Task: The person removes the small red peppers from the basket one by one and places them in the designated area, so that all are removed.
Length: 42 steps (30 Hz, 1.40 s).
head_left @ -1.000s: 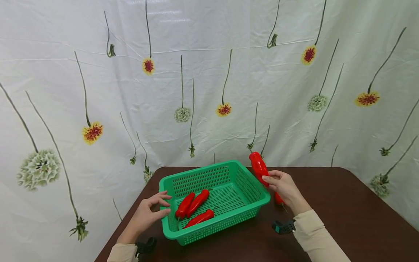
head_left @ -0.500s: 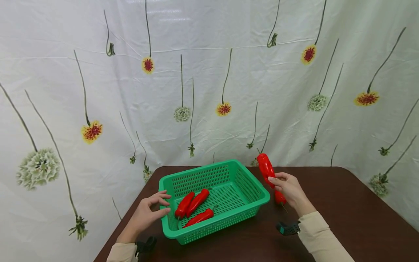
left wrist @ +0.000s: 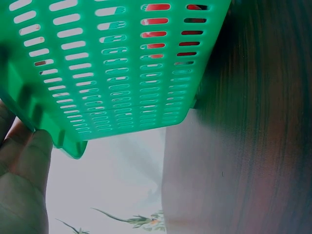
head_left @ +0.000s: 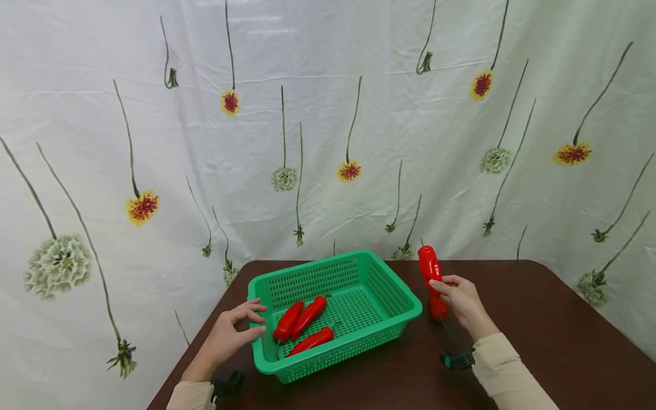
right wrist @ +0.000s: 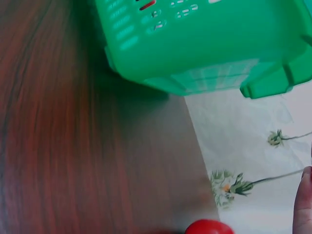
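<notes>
My right hand (head_left: 463,302) pinches a glossy red chili pepper (head_left: 429,265) between thumb and fingers, right of the green basket (head_left: 338,347). The pepper stands nearly upright, stem up, its lower end partly behind the thumb. Another red pepper (head_left: 438,309) is below it by the table, partly hidden. My left hand (head_left: 228,336) has its loosely bent fingers at the basket's left rim; in the left wrist view a finger (left wrist: 36,151) meets that rim. Inside the basket lie a left pepper (head_left: 289,322), a middle pepper (head_left: 310,316) and a front pepper (head_left: 312,340).
The basket, with slotted walls, sits askew on a dark brown table (head_left: 533,330). Behind the table's far edge hangs a white flower-print curtain (head_left: 328,216). In the right wrist view, a red rounded end (right wrist: 208,227) shows at the bottom.
My right hand has moved right and slightly down with its pepper, away from the basket's right rim. The pepper has turned more upright. The left hand and the basket have stayed in place.
</notes>
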{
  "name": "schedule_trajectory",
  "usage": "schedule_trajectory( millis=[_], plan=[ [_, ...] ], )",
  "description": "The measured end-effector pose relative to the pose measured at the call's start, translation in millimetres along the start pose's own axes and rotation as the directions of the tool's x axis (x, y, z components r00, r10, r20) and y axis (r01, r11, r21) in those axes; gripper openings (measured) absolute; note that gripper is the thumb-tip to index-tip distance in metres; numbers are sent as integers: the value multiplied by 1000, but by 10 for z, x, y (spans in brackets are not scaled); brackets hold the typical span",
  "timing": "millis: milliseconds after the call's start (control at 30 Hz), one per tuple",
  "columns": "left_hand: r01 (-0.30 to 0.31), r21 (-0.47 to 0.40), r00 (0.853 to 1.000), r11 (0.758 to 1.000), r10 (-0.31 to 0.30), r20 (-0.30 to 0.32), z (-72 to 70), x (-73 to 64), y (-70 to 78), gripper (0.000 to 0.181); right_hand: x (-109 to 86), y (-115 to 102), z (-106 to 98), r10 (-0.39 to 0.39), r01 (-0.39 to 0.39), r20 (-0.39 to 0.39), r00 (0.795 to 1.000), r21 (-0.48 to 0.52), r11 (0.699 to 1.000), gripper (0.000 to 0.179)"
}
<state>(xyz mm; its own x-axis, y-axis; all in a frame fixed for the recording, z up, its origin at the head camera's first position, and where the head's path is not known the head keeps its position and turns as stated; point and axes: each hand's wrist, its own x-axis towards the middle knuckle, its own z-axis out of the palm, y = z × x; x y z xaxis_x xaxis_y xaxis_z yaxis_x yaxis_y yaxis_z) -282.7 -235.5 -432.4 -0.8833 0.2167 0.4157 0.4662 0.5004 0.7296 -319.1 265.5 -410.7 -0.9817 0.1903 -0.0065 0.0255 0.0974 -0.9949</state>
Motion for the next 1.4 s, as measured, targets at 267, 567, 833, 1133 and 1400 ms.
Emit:
schedule_trajectory(
  millis=[267,567,833,1133,1400],
  plan=[
    [-11,5,1000,1000,11,-3,6,4,-1,8,1,97,-121,24,-26,-38,999,-59,998,48],
    [11,19,1000,1000,-10,-12,-7,10,-12,8,-8,192,-290,26,-30,-39,999,-87,996,51],
    [-12,7,1000,1000,12,-1,-10,-8,18,5,-12,289,-393,53,-62,-72,996,-126,990,52],
    [-51,-45,999,998,51,-3,6,1,-29,6,17,387,-458,60,-73,-82,995,-163,984,50],
    [-48,-43,999,998,48,3,2,-9,-23,5,20,437,-491,78,-92,-98,992,-148,985,46]
  ],
)
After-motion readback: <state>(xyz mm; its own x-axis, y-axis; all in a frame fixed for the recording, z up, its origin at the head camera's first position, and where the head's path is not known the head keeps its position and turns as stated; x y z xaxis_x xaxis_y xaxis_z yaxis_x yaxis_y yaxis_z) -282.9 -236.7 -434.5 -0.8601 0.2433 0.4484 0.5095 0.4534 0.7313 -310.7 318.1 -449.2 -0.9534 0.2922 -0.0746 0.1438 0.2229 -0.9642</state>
